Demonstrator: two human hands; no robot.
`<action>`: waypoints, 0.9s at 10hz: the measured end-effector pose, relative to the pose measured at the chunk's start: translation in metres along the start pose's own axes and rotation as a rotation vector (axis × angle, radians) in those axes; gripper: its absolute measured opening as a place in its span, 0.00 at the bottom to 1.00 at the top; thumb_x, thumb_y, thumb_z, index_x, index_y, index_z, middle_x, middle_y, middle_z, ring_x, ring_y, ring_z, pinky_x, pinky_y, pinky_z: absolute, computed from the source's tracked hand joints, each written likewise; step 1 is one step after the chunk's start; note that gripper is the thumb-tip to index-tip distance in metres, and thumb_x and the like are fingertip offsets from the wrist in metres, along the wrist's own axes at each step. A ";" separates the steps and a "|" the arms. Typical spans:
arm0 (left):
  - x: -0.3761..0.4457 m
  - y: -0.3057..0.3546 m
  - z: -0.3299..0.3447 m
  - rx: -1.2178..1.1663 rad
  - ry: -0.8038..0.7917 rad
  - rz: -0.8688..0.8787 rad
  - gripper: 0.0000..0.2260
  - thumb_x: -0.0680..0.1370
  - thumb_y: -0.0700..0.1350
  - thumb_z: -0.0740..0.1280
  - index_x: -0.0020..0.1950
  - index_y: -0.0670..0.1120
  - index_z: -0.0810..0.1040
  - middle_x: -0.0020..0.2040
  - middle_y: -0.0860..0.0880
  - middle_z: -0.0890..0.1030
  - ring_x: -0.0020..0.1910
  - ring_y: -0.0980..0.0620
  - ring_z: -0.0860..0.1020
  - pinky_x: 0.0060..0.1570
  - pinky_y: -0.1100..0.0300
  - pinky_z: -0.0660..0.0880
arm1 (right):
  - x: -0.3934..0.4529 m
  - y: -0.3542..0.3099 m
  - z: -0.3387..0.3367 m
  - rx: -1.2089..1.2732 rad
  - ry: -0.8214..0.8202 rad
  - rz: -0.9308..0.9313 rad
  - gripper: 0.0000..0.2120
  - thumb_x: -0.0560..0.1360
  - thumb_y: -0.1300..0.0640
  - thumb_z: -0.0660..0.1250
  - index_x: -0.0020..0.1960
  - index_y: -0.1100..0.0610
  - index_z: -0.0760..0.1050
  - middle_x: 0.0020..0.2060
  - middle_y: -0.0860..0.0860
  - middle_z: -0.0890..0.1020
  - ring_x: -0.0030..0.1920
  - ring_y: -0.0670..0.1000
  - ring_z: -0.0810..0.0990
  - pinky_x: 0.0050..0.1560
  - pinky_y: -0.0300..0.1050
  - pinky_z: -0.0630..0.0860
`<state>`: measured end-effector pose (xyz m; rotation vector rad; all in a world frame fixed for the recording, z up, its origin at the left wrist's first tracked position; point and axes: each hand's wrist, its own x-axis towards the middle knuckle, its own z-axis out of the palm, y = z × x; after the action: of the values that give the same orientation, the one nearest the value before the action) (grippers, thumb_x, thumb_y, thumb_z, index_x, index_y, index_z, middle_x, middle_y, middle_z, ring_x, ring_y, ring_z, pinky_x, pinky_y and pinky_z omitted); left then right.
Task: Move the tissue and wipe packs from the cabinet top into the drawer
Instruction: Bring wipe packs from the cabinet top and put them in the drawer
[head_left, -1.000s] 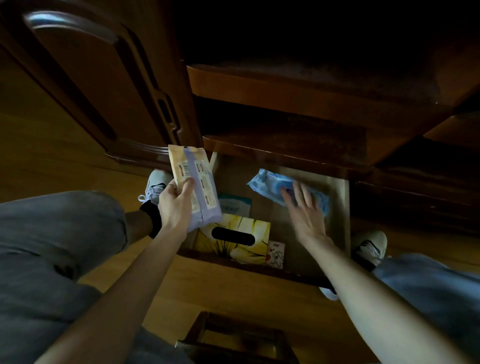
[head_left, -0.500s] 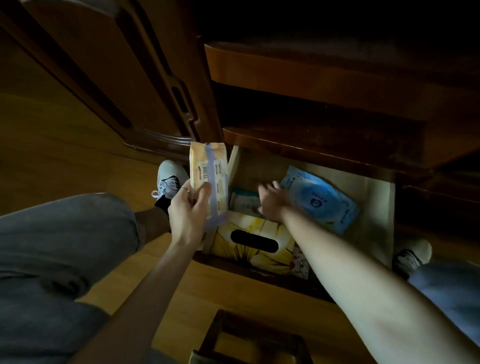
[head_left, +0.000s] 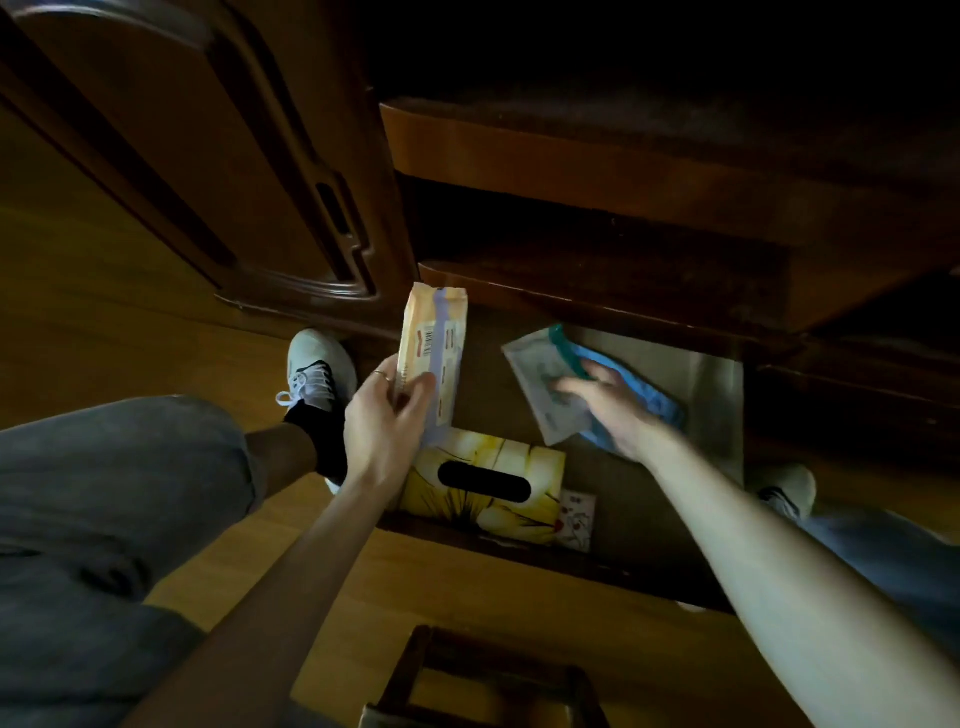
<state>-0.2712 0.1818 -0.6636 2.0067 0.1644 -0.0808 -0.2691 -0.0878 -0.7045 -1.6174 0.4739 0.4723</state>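
The open drawer (head_left: 714, 395) sits low in the dark wooden cabinet. My left hand (head_left: 387, 421) holds an orange and lilac wipe pack (head_left: 434, 353) upright over the drawer's left side. My right hand (head_left: 613, 405) grips a white and teal pack (head_left: 537, 382) and lays it over a blue pack (head_left: 654, 397) at the drawer's back right. A yellow flowered tissue box (head_left: 485, 480) lies at the front left of the drawer. Beside it is a small white pack with a red pattern (head_left: 576, 514).
An open cabinet door (head_left: 208, 171) stands at the left. Shelves (head_left: 597, 161) jut out above the drawer. My knees and white shoes (head_left: 317, 369) flank the drawer on the wooden floor. A wooden frame (head_left: 483, 675) is at the bottom edge.
My right hand let go of the blue pack, reached left to the white and teal pack, and carried it right onto the blue one. My left hand kept the orange pack raised.
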 end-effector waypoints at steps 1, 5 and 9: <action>-0.004 -0.002 0.006 0.349 0.127 0.273 0.15 0.79 0.51 0.66 0.65 0.57 0.78 0.54 0.58 0.83 0.51 0.57 0.79 0.36 0.63 0.72 | -0.022 -0.012 0.008 0.437 -0.163 0.124 0.18 0.73 0.51 0.73 0.62 0.52 0.80 0.52 0.53 0.86 0.53 0.53 0.84 0.50 0.48 0.78; -0.013 -0.007 0.025 0.721 -0.065 1.115 0.20 0.78 0.38 0.71 0.68 0.51 0.79 0.74 0.46 0.72 0.74 0.45 0.66 0.61 0.48 0.75 | -0.065 -0.017 0.005 0.659 -0.197 0.084 0.24 0.75 0.51 0.74 0.68 0.54 0.76 0.63 0.57 0.82 0.64 0.59 0.81 0.67 0.63 0.74; -0.010 0.038 0.019 -0.825 -0.065 -0.285 0.24 0.78 0.43 0.71 0.73 0.50 0.69 0.62 0.47 0.81 0.54 0.48 0.84 0.47 0.51 0.82 | -0.081 -0.022 0.033 0.124 0.001 -0.001 0.22 0.67 0.37 0.75 0.58 0.43 0.76 0.53 0.44 0.83 0.55 0.45 0.80 0.49 0.41 0.73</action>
<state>-0.2750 0.1478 -0.6366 1.1487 0.3737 -0.2200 -0.3251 -0.0502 -0.6442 -1.4987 0.4942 0.4328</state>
